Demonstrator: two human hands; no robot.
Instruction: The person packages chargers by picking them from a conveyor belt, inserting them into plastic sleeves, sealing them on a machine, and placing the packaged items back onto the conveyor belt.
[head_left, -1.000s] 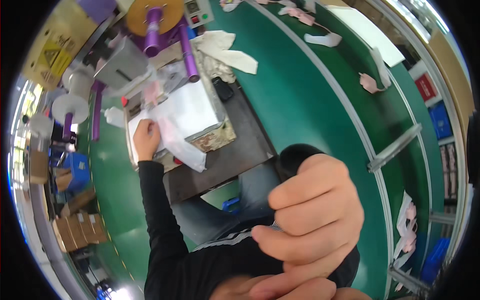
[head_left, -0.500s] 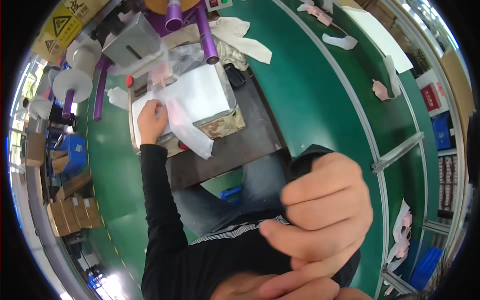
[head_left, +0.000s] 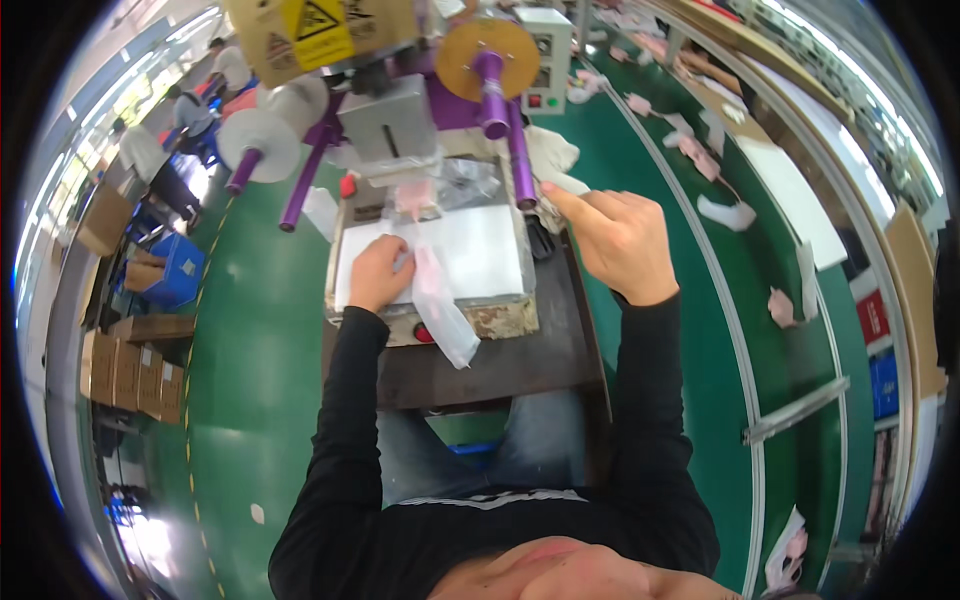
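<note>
My left hand lies on a white sheet covering the machine bed, its fingers curled. I cannot make out whether anything is inside them. Beside its thumb runs a limp pink and white, see-through piece, whose lower end hangs over the bed's front edge. A pinkish part at its upper end lies under the grey machine head, among clear film. My right hand is raised to the right of the bed. Its index finger stretches left toward a purple rod's end; the other fingers are folded, with nothing visible in them.
Pale cloth lies behind the right hand. White reels, an orange disc and a control box surround the machine. On the right, a green conveyor carries pink pieces. Cartons stand left; several people work far left.
My right hand has swung from close in front of me out to the machine's right side, its index finger now extended. My left hand stays on the sheet. The view has shifted.
</note>
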